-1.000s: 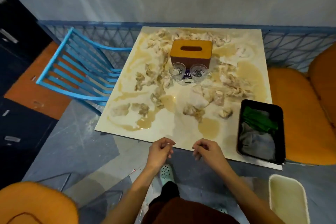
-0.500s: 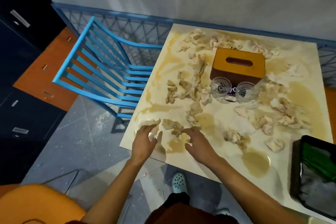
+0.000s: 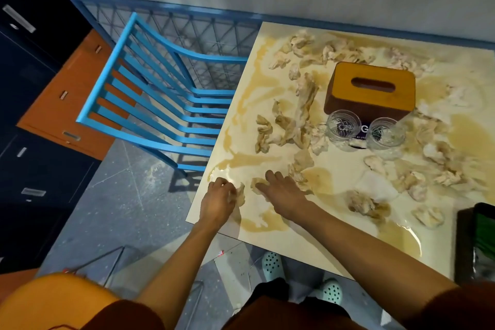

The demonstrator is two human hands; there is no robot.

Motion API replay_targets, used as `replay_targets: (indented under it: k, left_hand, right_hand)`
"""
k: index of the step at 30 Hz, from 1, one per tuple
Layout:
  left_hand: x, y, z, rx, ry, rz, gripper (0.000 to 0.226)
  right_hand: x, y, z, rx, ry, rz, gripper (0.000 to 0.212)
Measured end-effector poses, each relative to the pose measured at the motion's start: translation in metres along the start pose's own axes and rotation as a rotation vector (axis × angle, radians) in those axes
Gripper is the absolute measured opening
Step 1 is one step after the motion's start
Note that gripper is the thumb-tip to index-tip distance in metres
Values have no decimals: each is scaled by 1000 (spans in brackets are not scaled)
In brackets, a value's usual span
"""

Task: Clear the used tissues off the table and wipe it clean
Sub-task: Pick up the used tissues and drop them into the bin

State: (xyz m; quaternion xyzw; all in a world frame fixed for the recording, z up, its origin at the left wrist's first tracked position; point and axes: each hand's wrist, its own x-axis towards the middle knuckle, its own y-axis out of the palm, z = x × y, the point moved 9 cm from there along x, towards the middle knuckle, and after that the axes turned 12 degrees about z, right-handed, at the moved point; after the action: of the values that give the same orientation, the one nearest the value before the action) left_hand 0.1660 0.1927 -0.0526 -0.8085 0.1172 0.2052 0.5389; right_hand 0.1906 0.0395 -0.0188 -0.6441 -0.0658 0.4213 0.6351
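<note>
At the near left corner of the bench [image 3: 330, 211], a soggy tissue [image 3: 241, 194] is gripped in the curled fingers [image 3: 227, 188] of the left hand [image 3: 217, 202]. The right hand [image 3: 285, 194] is laid flat beside it, its fingers spread and pressed on another wad [image 3: 257, 183], not clasped round it. More used tissues [image 3: 300, 115] are strewn among brown puddles [image 3: 318, 177]. A black tray [image 3: 475, 249] is cut off at the right edge, its contents hard to make out.
</note>
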Motion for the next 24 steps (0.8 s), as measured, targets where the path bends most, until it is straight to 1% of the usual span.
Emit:
replay_targets:
  k: [2,5,7,9,11,14,16,19,21,24]
  left_hand:
    - [4,-1,1,-35,1,15,13]
    - [8,-1,5,-126,-22,48,8]
    - [13,-2,4,-184,-11,60,9]
    - [14,-8,1,-233,11,46,12]
    - [18,-18,-11,-282,58,30,15]
    - [28,-33,-30,-351,121,11,18]
    - [39,-41,-42,-344,151,2,15]
    - [58,-53,-63,-271,200,-15,11]
    - [73,-60,-78,-210,233,-23,10]
    - [94,-63,-103,-89,300,9,11]
  right_hand:
    - [4,6,-2,-14,14,32,49]
    - [7,10,-8,8,66,67,49]
    - [9,10,-8,88,53,94,43]
    - [12,8,-6,154,18,60,37]
    - [15,7,-13,241,39,44,31]
    - [16,1,-25,473,85,-15,22]
    - [10,-9,-39,644,133,-109,19]
    - [-6,-19,-65,816,234,-248,15]
    - [-18,-19,-79,913,284,-299,14]
    - [-31,-15,-94,1024,345,-337,14]
